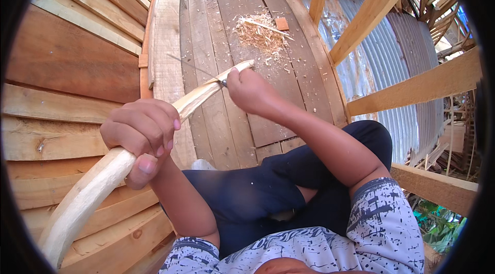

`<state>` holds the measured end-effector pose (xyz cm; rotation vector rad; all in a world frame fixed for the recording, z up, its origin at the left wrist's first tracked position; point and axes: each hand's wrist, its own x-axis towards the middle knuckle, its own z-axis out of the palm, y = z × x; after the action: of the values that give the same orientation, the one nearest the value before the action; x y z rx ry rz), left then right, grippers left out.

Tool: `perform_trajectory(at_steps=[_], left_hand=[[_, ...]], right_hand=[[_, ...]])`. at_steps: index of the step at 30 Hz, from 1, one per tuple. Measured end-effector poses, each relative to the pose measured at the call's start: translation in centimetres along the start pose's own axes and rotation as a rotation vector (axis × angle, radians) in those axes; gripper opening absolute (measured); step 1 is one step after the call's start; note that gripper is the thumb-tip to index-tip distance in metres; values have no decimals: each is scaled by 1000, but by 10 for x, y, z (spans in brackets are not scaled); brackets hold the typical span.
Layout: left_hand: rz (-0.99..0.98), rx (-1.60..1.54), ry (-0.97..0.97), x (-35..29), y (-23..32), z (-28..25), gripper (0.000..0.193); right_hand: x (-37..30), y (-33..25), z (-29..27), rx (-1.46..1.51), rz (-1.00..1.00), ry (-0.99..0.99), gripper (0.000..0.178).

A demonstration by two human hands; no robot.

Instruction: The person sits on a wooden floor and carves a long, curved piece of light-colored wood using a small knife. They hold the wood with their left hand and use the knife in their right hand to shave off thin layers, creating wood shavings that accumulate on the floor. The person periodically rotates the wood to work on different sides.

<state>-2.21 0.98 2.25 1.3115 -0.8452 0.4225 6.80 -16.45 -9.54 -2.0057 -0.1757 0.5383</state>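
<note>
A long, pale, curved wooden stick (93,184) with its bark off runs from the lower left up to the middle. My left hand (144,132) is closed around it partway along. Near its far end, my right hand (247,88) is closed on the handle of a knife (198,69). The thin dark blade lies across the stick and points to the upper left. Most of the handle is hidden in my fingers. The stick's tip (248,63) shows just beyond my right hand.
Wood shavings (260,34) lie heaped on the plank floor (227,135), beside a small reddish wood block (281,23). A board wall (72,57) stands close on the left. Wooden rails (417,86) run along the right, with corrugated metal sheets (371,57) beyond.
</note>
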Motion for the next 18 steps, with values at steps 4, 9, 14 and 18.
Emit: perform_trajectory(at_steps=[4, 9, 14, 18], left_hand=[[-5, -32, 48, 0, 1, -3, 26], [-70, -7, 191, -9, 7, -7, 21], [-51, 67, 432, -7, 10, 7, 19], [-47, 24, 483, -2, 3, 12, 18]], right_hand=[[14, 12, -2, 62, 25, -1, 57], [6, 9, 10, -5, 4, -6, 63], [-18, -7, 4, -5, -168, -50, 59], [37, 71, 1, -36, 10, 114, 57]])
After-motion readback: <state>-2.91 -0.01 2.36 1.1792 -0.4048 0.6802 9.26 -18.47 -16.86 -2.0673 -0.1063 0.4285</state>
